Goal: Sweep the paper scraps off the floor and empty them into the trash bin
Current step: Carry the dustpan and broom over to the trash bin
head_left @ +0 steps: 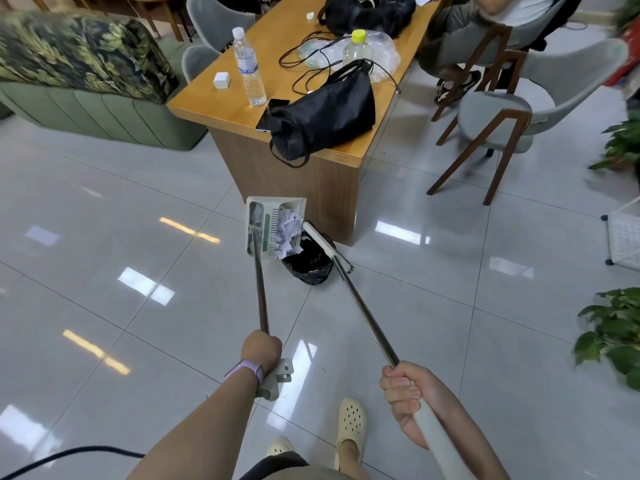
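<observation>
The dustpan (275,226) is held tilted over the trash bin (308,263) beside the desk (294,109), gripped by the left hand (261,348) at its pole. The paper scraps (289,230), light and easily scattered, are heaped inside; some appear to be sliding out. The broom (329,245) handle is clasped by the right hand (407,393).

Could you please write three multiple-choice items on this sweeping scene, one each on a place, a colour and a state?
1. Where is the trash bin?
A. On the floor by the desk
B. On the sofa
C. Under a chair

2. What colour is its liner?
A. White
B. Black
C. Blue

3. Where are the paper scraps?
A. Scattered on the floor
B. On the desk
C. In the tilted dustpan

Answers: 1 A, it stands at the desk's end panel. 2 B, dark plastic lines it. 3 C, they are heaped in the pan above the bin.
</observation>
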Tool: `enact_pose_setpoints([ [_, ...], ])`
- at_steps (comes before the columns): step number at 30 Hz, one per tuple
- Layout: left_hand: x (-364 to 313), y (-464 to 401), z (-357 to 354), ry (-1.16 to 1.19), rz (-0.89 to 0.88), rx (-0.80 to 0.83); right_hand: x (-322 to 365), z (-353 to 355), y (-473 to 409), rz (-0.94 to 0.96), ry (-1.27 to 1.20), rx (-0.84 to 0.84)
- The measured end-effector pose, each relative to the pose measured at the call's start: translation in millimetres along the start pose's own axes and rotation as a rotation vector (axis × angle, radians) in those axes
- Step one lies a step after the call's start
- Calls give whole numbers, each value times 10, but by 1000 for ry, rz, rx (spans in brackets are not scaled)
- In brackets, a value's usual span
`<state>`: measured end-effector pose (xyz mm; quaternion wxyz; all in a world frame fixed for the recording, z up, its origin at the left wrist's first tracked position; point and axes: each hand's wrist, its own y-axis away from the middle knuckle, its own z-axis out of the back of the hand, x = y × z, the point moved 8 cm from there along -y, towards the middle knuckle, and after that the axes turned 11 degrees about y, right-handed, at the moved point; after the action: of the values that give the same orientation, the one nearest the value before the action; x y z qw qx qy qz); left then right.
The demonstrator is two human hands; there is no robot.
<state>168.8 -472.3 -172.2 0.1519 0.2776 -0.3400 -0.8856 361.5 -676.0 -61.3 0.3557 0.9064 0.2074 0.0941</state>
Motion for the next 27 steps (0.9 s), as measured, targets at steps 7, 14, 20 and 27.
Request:
enact_pose_setpoints([
  [7, 39, 44, -20, -62, -28, 30, 11, 24, 27, 17, -22, -2],
  [14, 71, 46, -19, -80, -61, 34, 48, 24, 13, 30, -81, 29],
  [20, 56, 16, -3, -92, -93, 16, 58, 59, 22, 29, -92, 17],
  [27, 19, -36, 37, -134, -107, -5, 38, 69, -5, 24, -84, -26],
])
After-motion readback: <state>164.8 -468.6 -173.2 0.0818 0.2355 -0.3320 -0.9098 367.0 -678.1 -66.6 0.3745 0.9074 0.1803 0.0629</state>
